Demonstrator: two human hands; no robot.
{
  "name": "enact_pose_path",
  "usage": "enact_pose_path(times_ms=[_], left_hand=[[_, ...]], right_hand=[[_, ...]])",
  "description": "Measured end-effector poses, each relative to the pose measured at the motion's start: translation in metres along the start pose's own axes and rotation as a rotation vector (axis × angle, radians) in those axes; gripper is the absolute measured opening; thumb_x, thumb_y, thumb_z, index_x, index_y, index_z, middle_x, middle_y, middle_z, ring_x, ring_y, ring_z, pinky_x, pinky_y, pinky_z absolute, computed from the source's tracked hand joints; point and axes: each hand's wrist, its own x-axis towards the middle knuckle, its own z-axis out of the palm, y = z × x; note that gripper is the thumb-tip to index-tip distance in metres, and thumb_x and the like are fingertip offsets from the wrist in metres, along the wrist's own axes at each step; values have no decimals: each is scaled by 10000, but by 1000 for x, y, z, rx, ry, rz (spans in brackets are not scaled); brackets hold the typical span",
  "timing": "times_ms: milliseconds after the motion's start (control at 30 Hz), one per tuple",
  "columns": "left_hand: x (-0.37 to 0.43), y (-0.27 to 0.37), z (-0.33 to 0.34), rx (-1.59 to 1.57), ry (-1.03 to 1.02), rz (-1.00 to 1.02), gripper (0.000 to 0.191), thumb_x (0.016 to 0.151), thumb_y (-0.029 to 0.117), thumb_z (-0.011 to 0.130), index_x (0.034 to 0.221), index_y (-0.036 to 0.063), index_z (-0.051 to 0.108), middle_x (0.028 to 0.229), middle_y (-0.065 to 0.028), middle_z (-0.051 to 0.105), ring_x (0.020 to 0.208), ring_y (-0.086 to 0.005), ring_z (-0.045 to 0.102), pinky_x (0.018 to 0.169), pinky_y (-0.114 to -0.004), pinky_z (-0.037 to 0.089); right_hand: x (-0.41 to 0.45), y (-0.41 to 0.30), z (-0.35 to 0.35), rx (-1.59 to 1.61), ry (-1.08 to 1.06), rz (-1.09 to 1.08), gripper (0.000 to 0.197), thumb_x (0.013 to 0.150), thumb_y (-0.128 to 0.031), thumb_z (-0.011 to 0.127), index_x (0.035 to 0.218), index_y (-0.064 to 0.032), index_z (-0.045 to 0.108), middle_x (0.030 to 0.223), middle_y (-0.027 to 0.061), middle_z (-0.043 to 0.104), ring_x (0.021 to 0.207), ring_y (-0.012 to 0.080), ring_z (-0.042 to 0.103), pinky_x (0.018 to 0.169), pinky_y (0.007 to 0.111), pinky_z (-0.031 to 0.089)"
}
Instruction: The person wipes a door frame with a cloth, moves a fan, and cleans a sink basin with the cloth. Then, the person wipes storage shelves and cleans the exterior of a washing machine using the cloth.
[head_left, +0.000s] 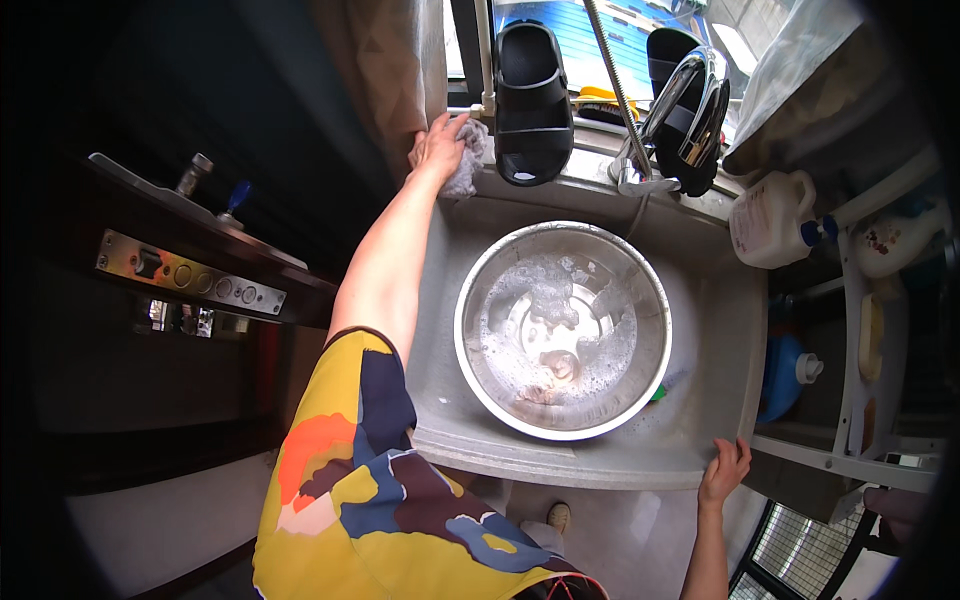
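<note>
At the sink's far left corner, my left hand (439, 148) presses a wet grey cloth (471, 154) against the ledge. My right hand (724, 469) rests on the front right rim of the grey utility sink (697, 300), fingers slightly bent and holding nothing. A round stainless steel basin (652, 300) stands inside the sink. Soapy water (551, 300) with foam fills its bottom, and a small pale cloth-like lump (559, 367) lies in the suds. Just right of the grey cloth, a black clog (531, 105) leans upright on the back ledge.
A chrome faucet (697, 97) rises at the back, before another black shoe (667, 56). Behind them lies a yellow scrub brush (600, 97). On the right are a white jug (769, 217), a shelf rack (847, 360) and a blue bottle (784, 371). A door edge with a lock plate (191, 274) juts in at left.
</note>
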Motion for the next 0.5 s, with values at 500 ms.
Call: enact_pose_path(times_ms=[500], left_hand=[[-205, -9, -50, 130, 66, 118, 439, 765, 102, 662, 1192, 184, 602, 1346, -84, 477, 1079, -372, 510, 868, -456, 515]], right_hand=[[1, 14, 15, 61, 94, 19, 232, 764, -38, 517, 937, -106, 657, 1026, 39, 652, 1218, 303, 461, 1005, 440, 332]])
